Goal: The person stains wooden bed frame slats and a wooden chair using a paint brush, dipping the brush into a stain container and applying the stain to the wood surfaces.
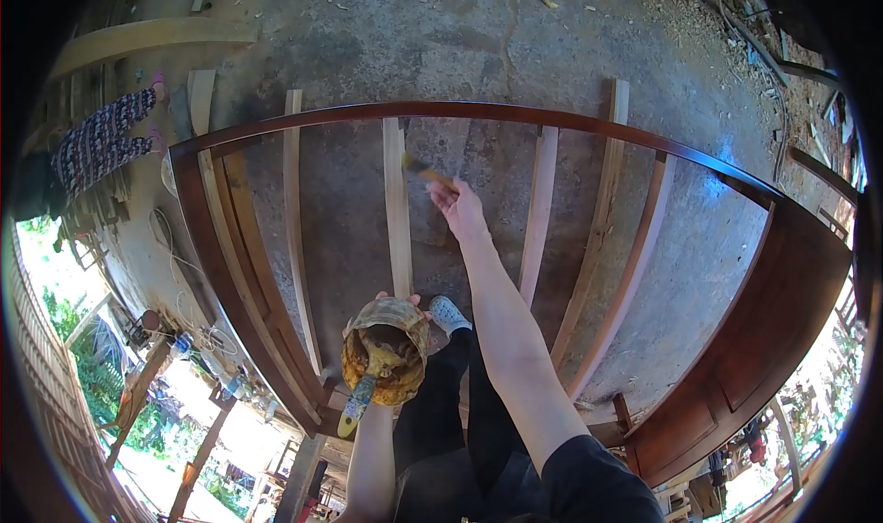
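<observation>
My right hand grips a paintbrush by its wooden handle, held out over the frame with the bristles toward the far rail. Below it on the left, my left hand is wrapped round a stained pot, its fingertips showing at the far rim. The pot tilts toward me, and a second brush with a yellowish handle leans out of it. Around both hands stands a dark red-brown wooden bed frame, glossy along its far rail. Pale wooden slats run across inside it.
A wide brown panel forms the right end of the frame. My foot in a light shoe stands between the slats. At the far left is another person in patterned trousers. Wood shavings litter the concrete floor at upper right.
</observation>
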A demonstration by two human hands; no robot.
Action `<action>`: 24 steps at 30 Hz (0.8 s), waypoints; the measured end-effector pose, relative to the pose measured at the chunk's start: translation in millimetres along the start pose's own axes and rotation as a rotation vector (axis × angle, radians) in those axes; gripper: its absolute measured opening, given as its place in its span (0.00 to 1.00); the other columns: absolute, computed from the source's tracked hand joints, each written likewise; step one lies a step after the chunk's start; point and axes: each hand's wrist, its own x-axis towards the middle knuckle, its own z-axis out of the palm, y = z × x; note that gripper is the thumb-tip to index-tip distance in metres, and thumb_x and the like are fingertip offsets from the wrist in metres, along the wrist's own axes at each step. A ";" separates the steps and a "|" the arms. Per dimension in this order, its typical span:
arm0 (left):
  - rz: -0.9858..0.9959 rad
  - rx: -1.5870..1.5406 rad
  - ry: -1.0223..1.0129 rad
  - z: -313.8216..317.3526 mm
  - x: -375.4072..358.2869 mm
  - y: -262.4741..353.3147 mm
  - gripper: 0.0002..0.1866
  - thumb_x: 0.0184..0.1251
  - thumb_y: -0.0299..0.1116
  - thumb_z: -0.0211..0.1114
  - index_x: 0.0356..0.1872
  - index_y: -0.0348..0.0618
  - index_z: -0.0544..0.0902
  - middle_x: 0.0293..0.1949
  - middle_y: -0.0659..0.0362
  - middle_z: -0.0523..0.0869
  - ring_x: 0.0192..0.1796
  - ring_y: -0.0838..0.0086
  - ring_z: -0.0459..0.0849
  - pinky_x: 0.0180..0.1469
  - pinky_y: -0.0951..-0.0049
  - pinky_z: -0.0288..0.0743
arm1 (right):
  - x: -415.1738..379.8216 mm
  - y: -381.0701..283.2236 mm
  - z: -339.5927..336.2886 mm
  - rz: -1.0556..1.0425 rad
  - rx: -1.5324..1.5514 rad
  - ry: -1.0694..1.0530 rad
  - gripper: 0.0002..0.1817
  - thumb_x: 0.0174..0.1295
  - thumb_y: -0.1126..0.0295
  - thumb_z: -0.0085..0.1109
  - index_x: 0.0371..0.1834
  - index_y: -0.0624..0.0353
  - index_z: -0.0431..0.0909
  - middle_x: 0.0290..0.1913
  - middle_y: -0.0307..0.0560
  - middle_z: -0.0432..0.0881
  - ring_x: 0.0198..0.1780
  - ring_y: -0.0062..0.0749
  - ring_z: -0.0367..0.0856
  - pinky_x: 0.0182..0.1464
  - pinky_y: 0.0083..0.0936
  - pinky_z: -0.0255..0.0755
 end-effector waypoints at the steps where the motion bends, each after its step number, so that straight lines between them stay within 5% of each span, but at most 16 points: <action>1: 0.003 0.024 -0.004 -1.3 -0.7 -0.6 0.45 0.71 0.49 0.74 0.84 0.63 0.60 0.81 0.40 0.58 0.80 0.36 0.59 0.69 0.23 0.72 | -4.9 5.9 -10.1 0.084 -0.027 0.027 0.17 0.83 0.64 0.48 0.58 0.69 0.75 0.56 0.62 0.86 0.57 0.50 0.88 0.59 0.39 0.85; 5: 0.033 0.025 0.150 8.4 -21.7 -7.1 0.41 0.73 0.51 0.72 0.83 0.61 0.63 0.80 0.39 0.62 0.77 0.34 0.64 0.66 0.24 0.75 | -41.8 38.8 -75.2 0.215 -0.139 0.144 0.15 0.80 0.66 0.48 0.56 0.68 0.74 0.54 0.64 0.87 0.54 0.52 0.90 0.55 0.43 0.87; 9: 0.097 -0.079 0.304 28.3 -40.6 -21.6 0.38 0.75 0.51 0.69 0.81 0.59 0.66 0.77 0.38 0.65 0.75 0.33 0.67 0.65 0.24 0.76 | -88.9 86.8 -161.9 0.321 -0.257 0.319 0.16 0.73 0.64 0.52 0.52 0.66 0.75 0.41 0.64 0.89 0.41 0.56 0.91 0.40 0.44 0.88; 11: 0.147 -0.022 0.299 20.2 -58.6 -25.7 0.36 0.77 0.61 0.59 0.79 0.54 0.70 0.79 0.35 0.64 0.76 0.30 0.66 0.69 0.21 0.70 | -115.6 119.7 -200.9 0.321 -0.295 0.395 0.15 0.71 0.64 0.52 0.49 0.67 0.76 0.37 0.64 0.89 0.36 0.54 0.91 0.36 0.42 0.86; 15: 0.158 -0.070 0.347 16.3 -105.8 -31.4 0.34 0.77 0.53 0.67 0.80 0.59 0.69 0.77 0.38 0.66 0.75 0.33 0.68 0.66 0.23 0.74 | -157.7 185.3 -248.8 0.253 -0.438 0.673 0.17 0.70 0.64 0.53 0.32 0.67 0.83 0.25 0.60 0.87 0.25 0.49 0.90 0.27 0.38 0.84; 16: 0.168 -0.072 0.331 11.5 -122.8 -32.6 0.35 0.77 0.54 0.66 0.80 0.59 0.69 0.77 0.38 0.66 0.75 0.33 0.68 0.67 0.23 0.74 | -170.2 196.7 -256.9 0.253 -0.448 0.644 0.17 0.70 0.64 0.53 0.32 0.67 0.83 0.25 0.60 0.87 0.25 0.49 0.90 0.27 0.38 0.84; 18: 0.197 -0.076 0.310 0.7 -166.2 -37.4 0.35 0.77 0.55 0.65 0.79 0.58 0.70 0.77 0.38 0.66 0.75 0.33 0.68 0.68 0.24 0.73 | -198.8 216.3 -275.7 0.209 -1.251 0.650 0.21 0.71 0.62 0.53 0.24 0.67 0.83 0.19 0.57 0.85 0.23 0.46 0.89 0.28 0.38 0.84; 21: 0.223 -0.083 0.293 -19.5 -235.0 -43.7 0.35 0.76 0.58 0.63 0.79 0.56 0.70 0.77 0.37 0.67 0.76 0.32 0.68 0.69 0.24 0.72 | -240.1 237.0 -281.0 0.220 -1.577 0.441 0.22 0.71 0.61 0.53 0.24 0.68 0.83 0.19 0.56 0.85 0.22 0.47 0.89 0.30 0.39 0.84; 24: 0.225 -0.100 0.288 -37.8 -290.7 -52.0 0.36 0.76 0.60 0.61 0.79 0.55 0.70 0.77 0.36 0.67 0.76 0.32 0.68 0.70 0.24 0.70 | -252.5 268.4 -297.7 0.244 -1.475 0.421 0.23 0.71 0.61 0.51 0.24 0.68 0.83 0.20 0.56 0.87 0.23 0.47 0.89 0.31 0.40 0.84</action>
